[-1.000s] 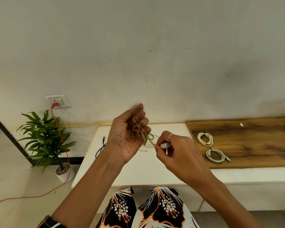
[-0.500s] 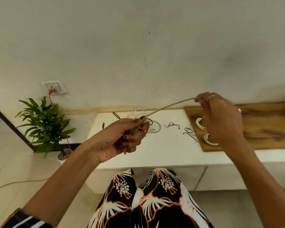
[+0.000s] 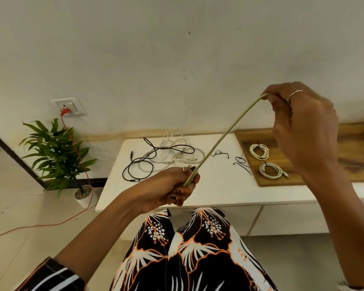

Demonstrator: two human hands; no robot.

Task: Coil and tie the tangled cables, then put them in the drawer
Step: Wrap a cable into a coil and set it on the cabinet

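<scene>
**Beige cable pulled taut between both hands, above the tabletop**

Left hand (image 3: 172, 186) clenched round the lower end of a beige cable (image 3: 223, 139), low and near, just over the near edge of the white tabletop (image 3: 219, 185). Right hand (image 3: 303, 127) raised high at right, pinching the upper end between thumb and fingers. Cable stretched straight on a diagonal from lower left to upper right, clear of everything below it.

On the tabletop, far left: a loose tangle of white cables (image 3: 177, 152) mixed with a black cable (image 3: 139, 166), reaching close to the far and left edges. Right of centre: small black ties (image 3: 243, 163), possibly twist wires, too thin to tell. Farther right, a wooden board (image 3: 345, 152) carrying two tied white coils (image 3: 265, 162), near its left edge. Bare surface along the near edge between hand and board. Potted plant (image 3: 57, 152) on the floor at left; red cord (image 3: 76, 143) trailing from a wall socket (image 3: 68, 106) down past it.

Compared with half a second back: right hand higher and farther right, left hand lower, more cable drawn out, span longer. A second ago, hands close together with no stretch between them.
</scene>
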